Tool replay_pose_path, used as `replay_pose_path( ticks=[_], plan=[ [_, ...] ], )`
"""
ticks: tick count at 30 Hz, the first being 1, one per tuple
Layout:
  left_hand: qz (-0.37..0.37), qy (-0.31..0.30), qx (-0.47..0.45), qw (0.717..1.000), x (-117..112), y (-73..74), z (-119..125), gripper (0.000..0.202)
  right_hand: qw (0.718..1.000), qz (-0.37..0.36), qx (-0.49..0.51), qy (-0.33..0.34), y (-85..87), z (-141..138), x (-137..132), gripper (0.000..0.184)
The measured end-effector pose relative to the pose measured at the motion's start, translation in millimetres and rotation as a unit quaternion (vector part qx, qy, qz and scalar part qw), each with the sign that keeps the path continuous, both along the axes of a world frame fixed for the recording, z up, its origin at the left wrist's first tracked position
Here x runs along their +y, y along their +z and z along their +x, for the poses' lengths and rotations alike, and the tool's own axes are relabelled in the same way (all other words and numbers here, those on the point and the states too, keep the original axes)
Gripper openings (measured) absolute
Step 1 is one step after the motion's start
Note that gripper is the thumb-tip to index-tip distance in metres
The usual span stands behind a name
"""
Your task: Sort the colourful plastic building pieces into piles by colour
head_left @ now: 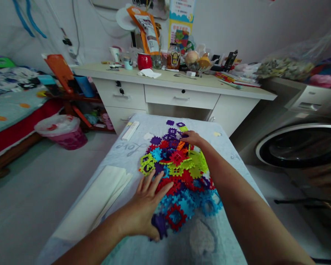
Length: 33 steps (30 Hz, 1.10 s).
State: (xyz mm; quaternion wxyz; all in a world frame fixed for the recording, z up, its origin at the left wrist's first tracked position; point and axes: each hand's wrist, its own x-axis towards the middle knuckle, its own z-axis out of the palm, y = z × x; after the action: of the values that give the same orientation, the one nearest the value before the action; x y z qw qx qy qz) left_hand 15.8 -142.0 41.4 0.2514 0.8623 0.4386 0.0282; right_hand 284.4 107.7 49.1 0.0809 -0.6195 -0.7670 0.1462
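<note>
A heap of plastic gear pieces [179, 176] in red, blue, purple, yellow-green and orange lies on the cloth-covered table. My left hand [146, 202] is spread over the near left edge of the heap, fingers apart, its thumb side by a purple gear [160, 223] and a red square-holed gear [175, 216]. At the far right side, my right hand [192, 138] reaches over the heap, fingers pointing left and slightly bent. It is close to an orange piece [180, 146] and a yellow-green piece [183, 129]. Its fingertips are partly hidden among the pieces.
A folded white cloth [92, 198] and a narrow white box [130, 131] lie on the table's left side. Behind stands a white desk [165, 88] with a red mug [144, 61] and jars. A washing machine [300, 125] is at right, a pink bin [64, 134] at left.
</note>
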Motion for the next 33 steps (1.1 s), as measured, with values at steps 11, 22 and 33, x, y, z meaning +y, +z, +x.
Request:
replay_pose_path(
  ticks=[11, 22, 33],
  plan=[
    [0.125, 0.050, -0.038, 0.990, 39.9, -22.6, -2.7, 0.089, 0.994, 0.005, 0.105, -0.012, -7.9, 33.6, -36.9, 0.011],
    [0.194, 0.113, -0.066, 0.972, 60.3, -20.7, 9.4, 0.054, 0.962, 0.026, 0.252, 0.102, 16.6, 40.0, -143.4, 0.054],
    [0.058, 0.041, -0.032, 0.997, 12.5, -9.0, 22.1, 0.141, 0.994, -0.012, -0.006, 0.108, -10.7, 42.0, -243.2, 0.142]
  ],
)
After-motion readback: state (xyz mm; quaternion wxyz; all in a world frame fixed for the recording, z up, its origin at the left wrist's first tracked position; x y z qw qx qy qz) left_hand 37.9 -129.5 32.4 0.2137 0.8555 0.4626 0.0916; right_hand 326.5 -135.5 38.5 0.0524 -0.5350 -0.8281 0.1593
